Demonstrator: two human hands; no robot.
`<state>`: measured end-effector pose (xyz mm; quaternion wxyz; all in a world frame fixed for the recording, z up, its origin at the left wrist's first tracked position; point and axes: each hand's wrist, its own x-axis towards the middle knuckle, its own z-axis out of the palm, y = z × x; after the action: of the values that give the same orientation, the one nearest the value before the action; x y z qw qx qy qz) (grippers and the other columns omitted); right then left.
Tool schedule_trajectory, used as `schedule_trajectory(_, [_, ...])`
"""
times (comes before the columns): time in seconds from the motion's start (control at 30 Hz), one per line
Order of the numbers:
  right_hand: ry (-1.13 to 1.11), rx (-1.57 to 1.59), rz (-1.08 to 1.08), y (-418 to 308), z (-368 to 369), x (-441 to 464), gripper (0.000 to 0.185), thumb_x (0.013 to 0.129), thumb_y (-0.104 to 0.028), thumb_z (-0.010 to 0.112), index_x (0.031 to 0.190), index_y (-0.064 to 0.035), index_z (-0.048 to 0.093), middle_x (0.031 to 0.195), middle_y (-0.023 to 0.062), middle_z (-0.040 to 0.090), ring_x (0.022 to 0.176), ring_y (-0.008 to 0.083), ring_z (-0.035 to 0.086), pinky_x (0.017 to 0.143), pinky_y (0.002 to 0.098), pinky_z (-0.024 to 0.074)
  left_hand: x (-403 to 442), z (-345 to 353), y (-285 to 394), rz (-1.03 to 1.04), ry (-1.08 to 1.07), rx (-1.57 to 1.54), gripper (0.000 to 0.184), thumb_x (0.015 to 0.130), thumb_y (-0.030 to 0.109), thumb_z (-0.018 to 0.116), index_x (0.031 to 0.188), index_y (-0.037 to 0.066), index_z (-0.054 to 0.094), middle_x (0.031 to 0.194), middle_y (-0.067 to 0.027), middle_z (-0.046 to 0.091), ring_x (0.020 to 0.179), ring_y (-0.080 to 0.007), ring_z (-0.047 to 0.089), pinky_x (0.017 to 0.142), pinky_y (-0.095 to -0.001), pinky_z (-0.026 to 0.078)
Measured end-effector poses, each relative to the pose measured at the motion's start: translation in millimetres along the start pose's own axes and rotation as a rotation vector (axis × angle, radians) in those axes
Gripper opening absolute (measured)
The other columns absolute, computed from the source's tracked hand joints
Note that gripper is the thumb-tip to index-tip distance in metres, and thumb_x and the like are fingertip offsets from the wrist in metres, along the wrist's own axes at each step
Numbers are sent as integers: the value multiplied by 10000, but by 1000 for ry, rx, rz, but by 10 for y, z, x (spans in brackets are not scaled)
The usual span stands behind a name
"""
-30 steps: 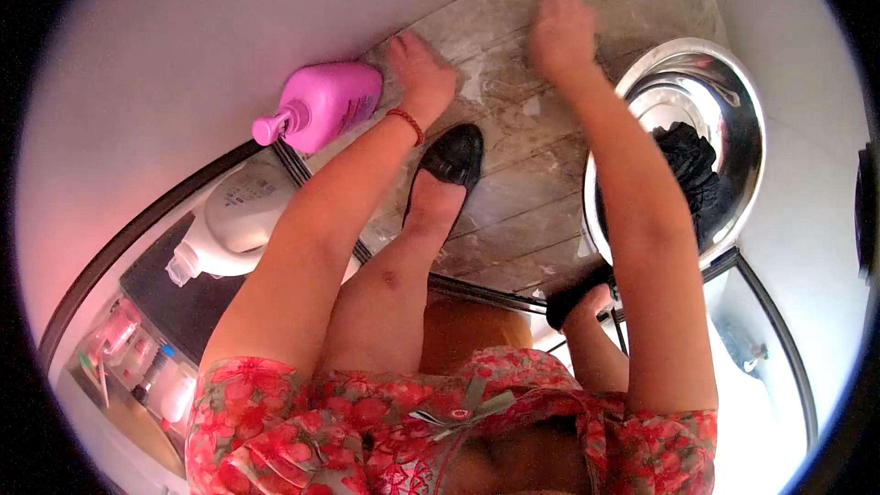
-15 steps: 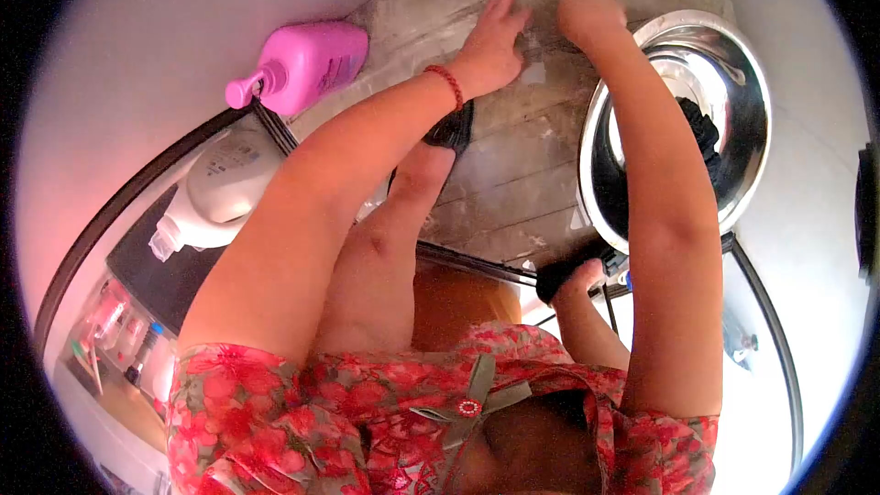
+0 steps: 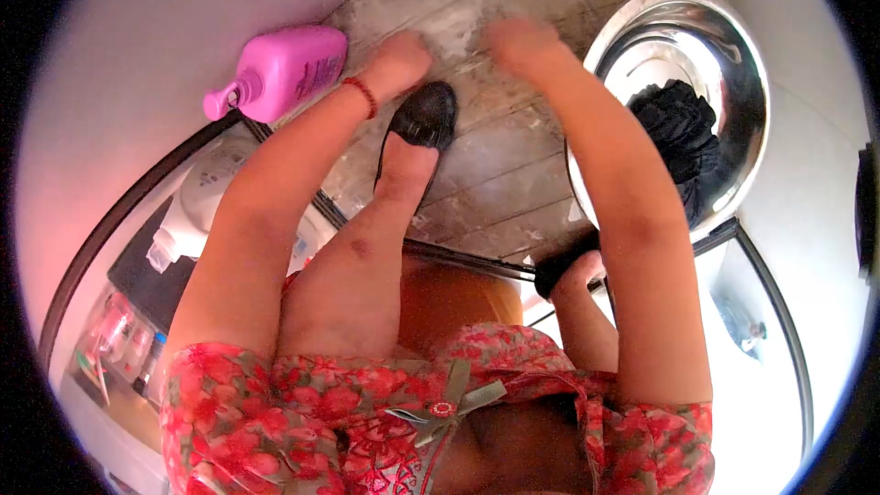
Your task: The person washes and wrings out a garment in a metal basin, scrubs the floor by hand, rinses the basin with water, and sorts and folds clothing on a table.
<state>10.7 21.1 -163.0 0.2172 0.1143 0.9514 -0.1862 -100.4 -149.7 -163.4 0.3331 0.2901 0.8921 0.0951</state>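
Observation:
My left hand (image 3: 401, 62), with a red bracelet on its wrist, is over the wet, streaked floor (image 3: 504, 174), just above the toe of a black shoe (image 3: 426, 116). Its fingers are curled and smeared by motion. My right hand (image 3: 524, 44) is across from it, blurred, over the same floor, and its fingers are hard to make out. Left of my left hand lies a pink pump bottle (image 3: 291, 71). Beside my right forearm stands a shiny metal basin (image 3: 747, 119) holding black cloth (image 3: 676, 133).
A white bottle (image 3: 191, 206) is by my left forearm on a dark surface. Small containers (image 3: 124, 335) stand at the lower left. A dark-edged frame (image 3: 458, 257) crosses below the floor. My other foot (image 3: 582, 270) is beneath the basin.
Both hands have moved left from their positions half a second ago and are farther apart. The black shoe's toe shows again, and more black cloth is visible in the basin.

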Motion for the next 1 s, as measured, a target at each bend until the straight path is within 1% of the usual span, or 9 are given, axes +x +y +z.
schedule_trajectory(0.07, [-50,-170,39,122,-105,34,311,845,-183,515,1132,-97,596,1163,131,599,1090,302,569,835,474,484,40,88,189,246,146,85,190,729,141,544,810,-6,634,761,-215,640,649,-287,625,620,-431,487])
schedule_trajectory(0.13, [-11,-400,218,188,-555,-91,324,856,-216,489,1150,-132,597,1152,126,602,1090,294,569,837,477,482,177,31,859,249,-127,-92,323,763,203,524,906,-58,648,921,-271,630,885,-421,604,794,-457,472])
schedule_trajectory(0.2, [124,-450,262,274,-636,-120,312,846,-203,497,1125,-124,614,1118,136,615,1053,300,587,822,471,491,500,381,1047,618,63,-526,341,764,216,555,961,-53,626,943,-259,634,912,-388,612,804,-431,473])
schedule_trajectory(0.37, [5,-266,245,117,-912,-327,456,745,-204,664,1125,33,579,1185,165,575,1174,334,481,1008,491,330,612,381,980,556,58,-494,294,763,203,574,958,-8,637,900,-215,654,874,-315,632,786,-394,480])
schedule_trajectory(0.4, [117,-235,110,119,-761,-311,337,779,-181,589,1074,-23,616,1092,167,612,1044,329,558,882,470,426,608,321,806,641,60,-378,262,763,197,573,925,6,649,859,-203,659,838,-293,637,766,-384,483])
schedule_trajectory(0.53, [-2,73,-225,-274,148,-436,217,732,-142,583,872,-10,683,865,223,661,837,350,661,715,468,533,407,39,146,135,-186,-182,187,884,201,519,861,26,582,674,-42,594,643,-122,590,557,-257,472])
schedule_trajectory(0.73, [-142,389,-352,-392,1345,-451,210,743,-141,548,876,-24,662,873,220,642,845,382,623,773,449,500,157,80,126,44,-455,-548,180,845,186,523,833,20,593,666,-59,595,581,-156,583,538,-288,501])
schedule_trajectory(0.87, [109,389,335,-219,356,-492,240,747,-200,590,883,-16,660,881,241,633,870,388,610,795,467,484,346,45,541,3,-482,-208,207,835,197,528,865,1,585,740,-86,634,595,-161,593,548,-298,506])
schedule_trajectory(1.0, [461,221,313,-186,145,-299,313,788,-213,599,977,36,626,1054,223,601,1008,366,573,870,427,473,387,-24,942,335,-365,-196,307,833,177,521,1075,-9,564,989,-162,617,863,-228,600,767,-319,494])
